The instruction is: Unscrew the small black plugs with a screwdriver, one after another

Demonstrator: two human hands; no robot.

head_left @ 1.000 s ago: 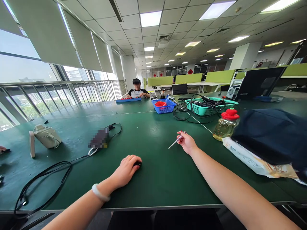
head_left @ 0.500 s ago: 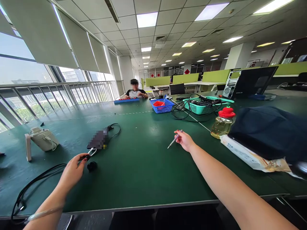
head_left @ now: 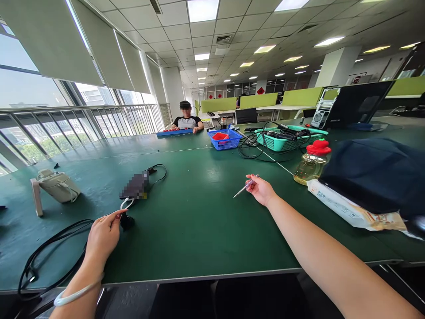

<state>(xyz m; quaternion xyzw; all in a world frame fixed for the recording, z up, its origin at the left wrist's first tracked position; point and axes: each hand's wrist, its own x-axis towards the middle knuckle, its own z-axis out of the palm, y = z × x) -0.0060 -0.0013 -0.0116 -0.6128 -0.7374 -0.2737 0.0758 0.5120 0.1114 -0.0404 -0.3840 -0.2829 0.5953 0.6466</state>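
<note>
On the left of the table (head_left: 186, 230), my left hand (head_left: 103, 237) is closed, thumb and index finger together, on what looks like a black cable (head_left: 63, 231); the gripped part is mostly hidden. A small black lump (head_left: 126, 221) lies right beside its fingertips. Just beyond is a dark flat device (head_left: 134, 185), its face blurred, with a white cord loop (head_left: 126, 203) at its near end and a short black lead at the far end. Near the centre right, my right hand (head_left: 260, 190) grips a slim screwdriver (head_left: 239, 192), its metal tip pointing down and left, above the tabletop.
A cream bottle (head_left: 59, 186) lies at the left. To the right are a red-capped jar (head_left: 310, 166), a wipes pack (head_left: 348, 208) and a dark bag (head_left: 375, 173). Farther back are a blue basket (head_left: 226, 142), a green basket of cables (head_left: 277, 142) and a person (head_left: 187, 119) with a blue tray.
My left hand has moved in close to the small black lump, with its fingers now lower over it. The screwdriver in my right hand has shifted slightly. The view has tilted down a little.
</note>
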